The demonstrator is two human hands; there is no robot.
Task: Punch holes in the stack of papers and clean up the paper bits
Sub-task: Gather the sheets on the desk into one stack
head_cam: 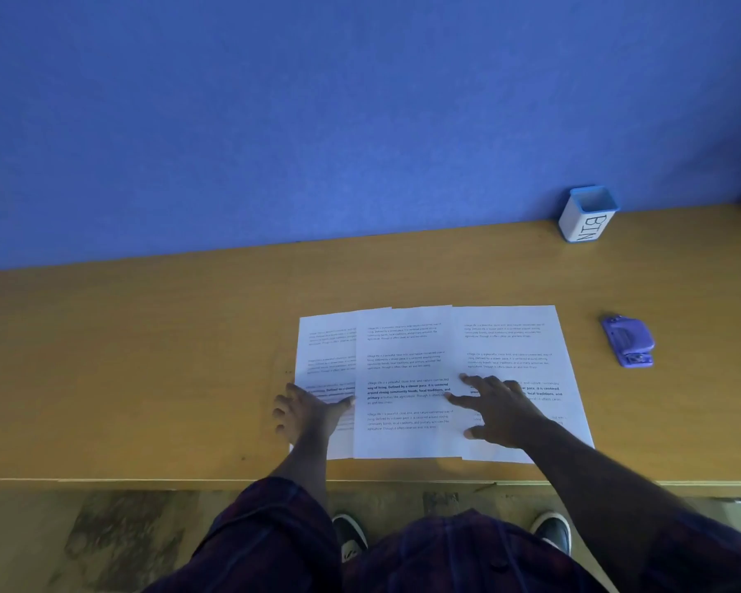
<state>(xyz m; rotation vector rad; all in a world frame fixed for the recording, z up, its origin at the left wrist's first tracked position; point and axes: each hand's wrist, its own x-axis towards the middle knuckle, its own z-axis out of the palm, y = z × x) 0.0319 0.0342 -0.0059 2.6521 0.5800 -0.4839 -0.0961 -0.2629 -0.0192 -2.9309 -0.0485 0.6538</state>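
Both hands (403, 413) (spread flat) on papers (407, 365)

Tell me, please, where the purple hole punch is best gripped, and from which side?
Probably the hole punch is best gripped across its two long sides at the domed middle, coming from above. It lies flat on the desk, lengthwise away from the person, clear of the papers and nearer the right hand.

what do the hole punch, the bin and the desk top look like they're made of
Hole punch: likely purple plastic, smooth moulded shell, slight sheen. Bin: probably white plastic with a blue rim; could be coated metal. Desk top: seemingly wood-look laminate, even yellow-brown and matte.
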